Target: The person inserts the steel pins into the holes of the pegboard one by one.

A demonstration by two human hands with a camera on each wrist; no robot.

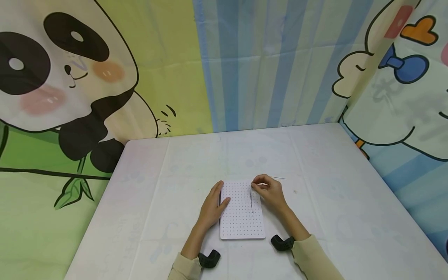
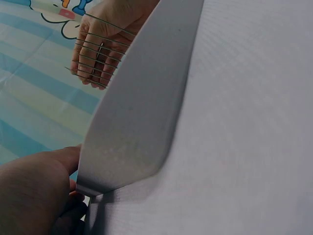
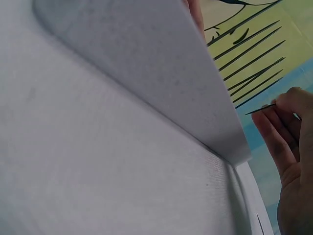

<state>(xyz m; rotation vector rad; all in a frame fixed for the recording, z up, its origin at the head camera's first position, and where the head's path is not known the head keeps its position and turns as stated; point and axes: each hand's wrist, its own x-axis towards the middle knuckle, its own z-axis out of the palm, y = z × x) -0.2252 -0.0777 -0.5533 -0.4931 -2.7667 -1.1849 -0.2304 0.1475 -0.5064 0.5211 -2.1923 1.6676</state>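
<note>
A white board (image 1: 241, 229) with a grid of small holes lies on the table. Several thin dark needles (image 3: 254, 63) stand up from it in a row, near its right side in the head view. My right hand (image 1: 270, 192) is over the board's far right corner, and its thumb and fingertips pinch one needle (image 3: 260, 109), seen in the right wrist view. My left hand (image 1: 211, 208) rests along the board's left edge, fingers extended and thumb spread onto the top face. In the left wrist view its fingertips are partly hidden behind the board.
Another thin needle (image 1: 279, 178) lies on the white tablecloth (image 1: 175, 217) beyond the right hand. Black wrist-worn devices (image 1: 209, 259) sit at both sleeves. Printed cartoon curtains (image 1: 252, 77) hang behind the table and at its sides.
</note>
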